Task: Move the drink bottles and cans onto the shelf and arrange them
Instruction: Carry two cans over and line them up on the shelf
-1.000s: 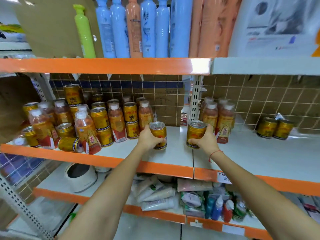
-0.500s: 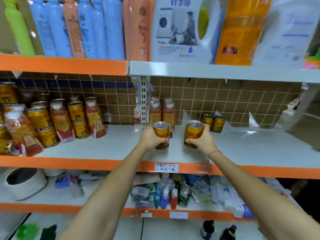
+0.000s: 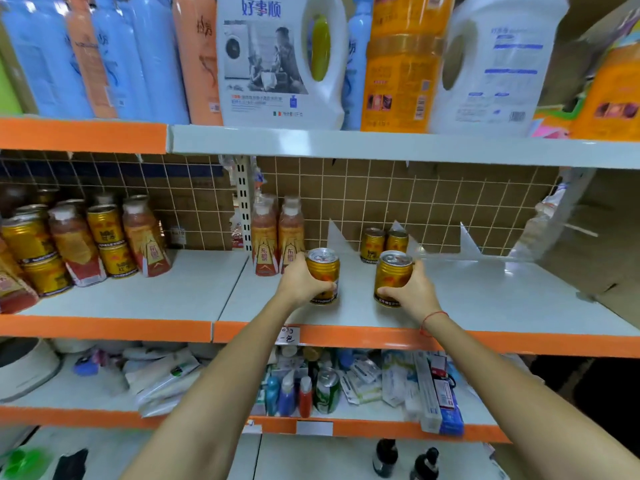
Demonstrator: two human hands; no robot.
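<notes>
Where the two forearms reach in over the orange front lip of the middle shelf (image 3: 485,299), each hand is wrapped round a gold can. The left hand (image 3: 299,284) grips the left can (image 3: 323,271) from its left side, fingers curled round the body; the right hand (image 3: 414,294) grips the right can (image 3: 393,277) from its right side, thumb across the front, with a red string (image 3: 433,318) at the wrist. Both cans stand upright, long axis vertical, pull-tab tops up, bases at or just above the shelf surface; I cannot tell whether they touch it. They sit near the front half of the board, apart from each other with a bare strip of shelf between them.

Just left of the left can, two orange bottles (image 3: 277,237) stand upright, caps up, close to the slotted upright post (image 3: 244,202). Behind the held cans, against the tiled back wall (image 3: 433,202), two more gold cans (image 3: 384,244) stand side by side. To the right of the right hand the board runs open as far as the cardboard (image 3: 588,237) at the far end.

Left of the post, a crowd of stacked cans and bottles (image 3: 86,244) fills the neighbouring bay. Above, the upper shelf edge (image 3: 381,145) overhangs, carrying detergent jugs (image 3: 280,60).
</notes>
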